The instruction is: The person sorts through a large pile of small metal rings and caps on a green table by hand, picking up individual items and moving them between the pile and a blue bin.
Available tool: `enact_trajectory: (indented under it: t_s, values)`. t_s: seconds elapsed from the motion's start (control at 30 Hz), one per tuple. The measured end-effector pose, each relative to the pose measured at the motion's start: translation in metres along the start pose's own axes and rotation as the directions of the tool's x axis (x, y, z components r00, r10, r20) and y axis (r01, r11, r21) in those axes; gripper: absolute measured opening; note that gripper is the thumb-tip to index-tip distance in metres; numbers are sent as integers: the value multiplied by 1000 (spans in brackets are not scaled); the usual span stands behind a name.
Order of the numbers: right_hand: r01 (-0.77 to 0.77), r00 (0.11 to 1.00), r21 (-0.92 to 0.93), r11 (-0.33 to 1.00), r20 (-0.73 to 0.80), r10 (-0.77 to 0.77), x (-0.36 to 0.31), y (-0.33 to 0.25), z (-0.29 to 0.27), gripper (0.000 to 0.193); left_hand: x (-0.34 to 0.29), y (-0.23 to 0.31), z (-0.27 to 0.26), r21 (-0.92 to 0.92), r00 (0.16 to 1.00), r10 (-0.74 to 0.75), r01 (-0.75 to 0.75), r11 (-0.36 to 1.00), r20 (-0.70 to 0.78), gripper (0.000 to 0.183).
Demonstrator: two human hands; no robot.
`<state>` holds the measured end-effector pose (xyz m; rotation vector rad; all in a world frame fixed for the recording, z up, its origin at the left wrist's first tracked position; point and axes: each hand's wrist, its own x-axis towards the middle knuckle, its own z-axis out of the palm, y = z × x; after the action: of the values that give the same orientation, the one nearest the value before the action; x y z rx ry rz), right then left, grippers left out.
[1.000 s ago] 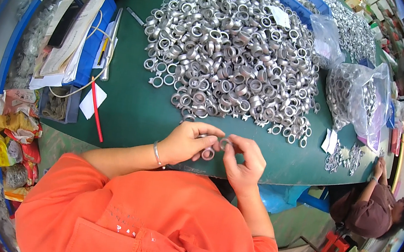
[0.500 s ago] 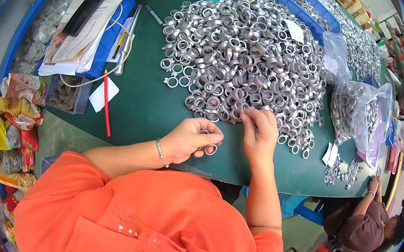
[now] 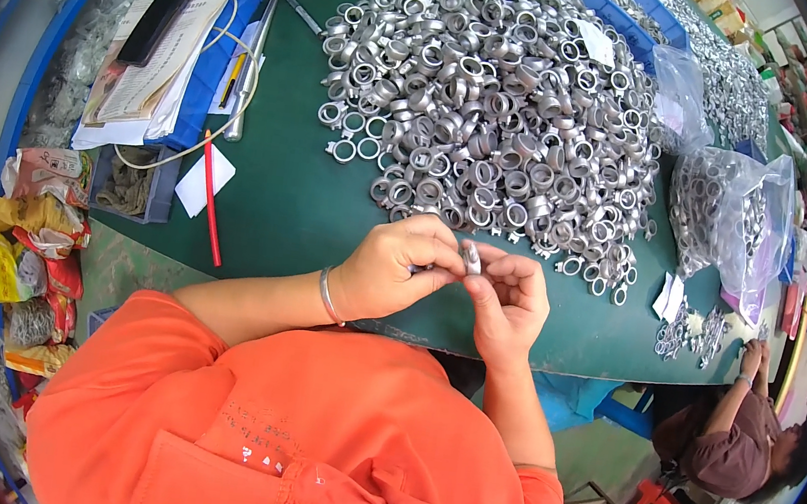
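Note:
In front of my chest, at the near edge of the metal ring pile (image 3: 499, 133), my two hands meet. A small silver metal ring (image 3: 472, 259) is seen edge-on between them. My right hand (image 3: 515, 301) pinches it between thumb and fingers. The fingertips of my left hand (image 3: 402, 267) touch its left side. A bit of grey metal shows under the curled fingers of the left hand, mostly hidden. Many of the piled rings carry a small side lug and lie at all angles on the green table (image 3: 277, 136).
A red pencil (image 3: 212, 198) lies on white paper at left, by a blue tray with papers and a phone (image 3: 157, 25). Clear bags of rings (image 3: 721, 210) stand at right, near a blue crate (image 3: 623, 22). Another person (image 3: 734, 434) sits at the far right.
My right hand has come back from the pile's near edge toward me and met the left, with a ring in its fingers. The left hand has risen slightly and turned toward it.

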<state>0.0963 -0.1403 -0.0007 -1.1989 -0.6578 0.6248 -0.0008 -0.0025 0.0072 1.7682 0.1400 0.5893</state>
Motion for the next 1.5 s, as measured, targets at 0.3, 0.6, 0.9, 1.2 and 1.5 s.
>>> enact_trajectory:
  t_s: [0.3, 0.6, 0.9, 1.2, 1.5]
  values:
    - [6, 998, 67, 998, -69, -1, -5, -3, -1, 27, -4, 0, -7, -435, 769, -584, 634, 640, 261, 16]
    - [364, 858, -901, 238, 225, -461, 57, -8, -14, 18, -13, -11, -7, -603, 479, -625, 797, 16, 616, 20]
    - [117, 991, -638, 761, 27, -130, 53, -13, -17, 10, -9, 0, -11, -609, 669, -660, 692, 387, 341, 14]
    - [363, 930, -525, 770, 258, -262, 12, -8, -8, 7, -2, 8, -1, -317, 926, -373, 373, 872, 65, 11]
    - [-221, 974, 74, 972, 63, 217, 1, -12, -11, 12, -8, -2, 4, 21, 998, 46, -47, 999, 45, 15]
